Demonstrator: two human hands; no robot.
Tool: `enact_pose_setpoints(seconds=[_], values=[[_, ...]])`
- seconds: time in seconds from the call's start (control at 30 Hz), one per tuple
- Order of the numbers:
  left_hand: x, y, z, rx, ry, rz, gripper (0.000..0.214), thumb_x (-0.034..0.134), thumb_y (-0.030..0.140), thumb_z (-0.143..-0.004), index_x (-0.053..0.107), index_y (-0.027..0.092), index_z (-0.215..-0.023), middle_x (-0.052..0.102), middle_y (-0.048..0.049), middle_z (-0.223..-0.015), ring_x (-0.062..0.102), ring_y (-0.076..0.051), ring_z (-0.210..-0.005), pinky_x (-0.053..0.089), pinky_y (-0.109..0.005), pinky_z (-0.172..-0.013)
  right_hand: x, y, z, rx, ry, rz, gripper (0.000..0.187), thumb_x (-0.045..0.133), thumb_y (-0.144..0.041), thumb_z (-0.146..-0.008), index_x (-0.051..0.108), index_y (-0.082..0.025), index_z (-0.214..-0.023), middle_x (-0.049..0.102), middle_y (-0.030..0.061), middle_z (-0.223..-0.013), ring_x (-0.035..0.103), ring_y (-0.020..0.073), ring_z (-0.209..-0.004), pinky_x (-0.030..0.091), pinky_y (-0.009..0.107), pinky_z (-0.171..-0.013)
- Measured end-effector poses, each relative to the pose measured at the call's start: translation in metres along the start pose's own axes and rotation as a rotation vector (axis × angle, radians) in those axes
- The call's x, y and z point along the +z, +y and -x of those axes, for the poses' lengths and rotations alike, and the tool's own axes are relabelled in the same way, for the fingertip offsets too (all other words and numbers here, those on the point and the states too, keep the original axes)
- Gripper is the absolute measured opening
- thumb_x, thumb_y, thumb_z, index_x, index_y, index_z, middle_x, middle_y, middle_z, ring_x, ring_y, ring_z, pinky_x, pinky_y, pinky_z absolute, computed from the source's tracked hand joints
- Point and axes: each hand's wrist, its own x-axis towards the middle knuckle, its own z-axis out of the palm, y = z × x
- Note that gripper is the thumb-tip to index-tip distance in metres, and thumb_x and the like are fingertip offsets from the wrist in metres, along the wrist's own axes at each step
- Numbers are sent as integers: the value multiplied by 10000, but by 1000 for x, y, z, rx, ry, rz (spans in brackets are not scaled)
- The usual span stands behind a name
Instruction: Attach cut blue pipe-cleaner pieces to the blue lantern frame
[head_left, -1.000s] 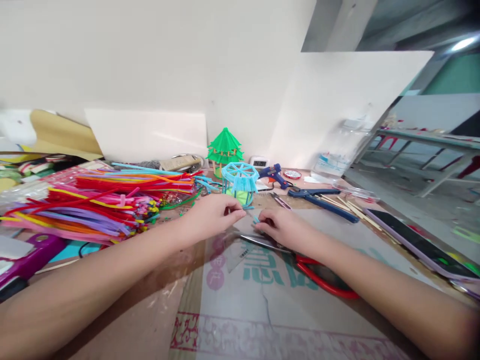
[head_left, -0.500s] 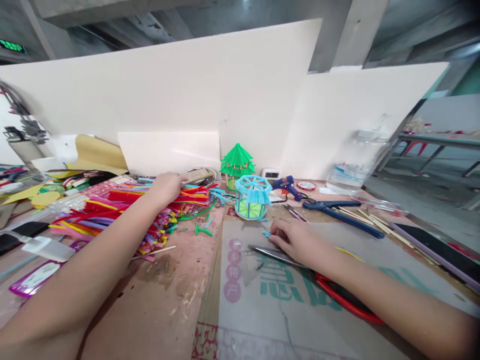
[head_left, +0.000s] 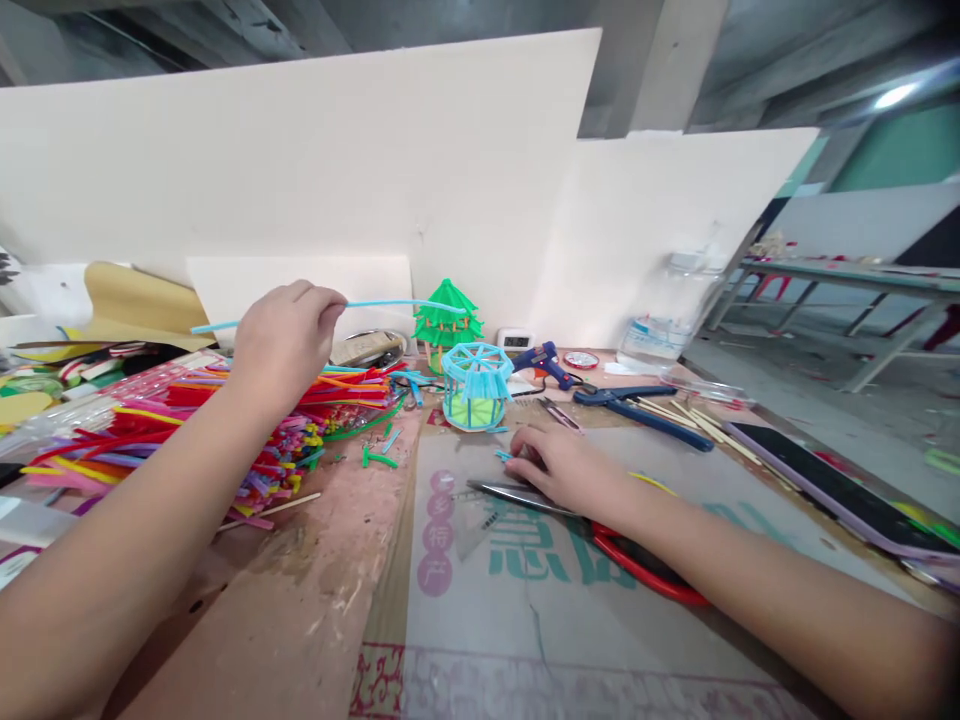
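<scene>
Left hand (head_left: 289, 335) pinched a pale-blue stem (head_left: 390, 302) near its middle, above the heaped stems (head_left: 139, 432); right hand (head_left: 551, 460) curled beside blue snippets (head_left: 502, 456), its hold on them unclear. The stem seemed light, soft and bendable, best gripped mid-length. Scissors (head_left: 525, 496) lay under the right wrist; a blue model (head_left: 487, 380) stood beyond, between the hands.

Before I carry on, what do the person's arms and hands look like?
The left hand and right hand wear no gloves. The left forearm and right forearm are bare as far as they show: no sleeve, watch or bracelet in view.
</scene>
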Motion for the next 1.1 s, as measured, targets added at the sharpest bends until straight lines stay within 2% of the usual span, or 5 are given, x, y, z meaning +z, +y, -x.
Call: enact_pose_setpoints(seconds=[0.17,0.4,0.67,0.93,1.1], values=[[-31,55,9,-33,-2,326,264,473,325,-931,678,199,-1041,711,-45,-909,621,-171,-754,435,-278,-693,-27,-9,3,-64,170,-50,285,511,-411,-920,648,-174,-836,655,56,-811,562,173,-757,388,290,-687],[-35,138,25,120,-429,876,255,484,339,-909,694,198,-944,696,4,-791,593,-122,-652,431,-209,-621,-56,-47,13,-13,228,-724,445,425,-500,-939,646,-155,-766,629,28,-662,542,119,-592,430,251,-573],[-1,138,22,-66,-1046,1139,262,565,412,-832,673,173,-826,651,4,-693,576,-129,-598,451,-217,-568,-81,0,-1,95,595,-1014,451,535,-590,-859,658,-160,-803,553,-16,-548,480,77,-468,390,210,-473],[14,141,37,-172,-1044,1261,318,571,464,-837,641,161,-771,612,17,-670,501,-93,-552,385,-194,-510,-74,3,-2,87,527,-991,391,577,-526,-860,678,-148,-870,617,-5,-598,519,70,-495,421,197,-491],[17,149,41,-214,-941,1300,315,573,463,-830,649,161,-785,655,-3,-720,539,-111,-602,416,-214,-575,-52,-10,-3,80,243,-1045,222,667,-325,-805,662,-147,-937,692,7,-699,585,93,-574,491,225,-576]])
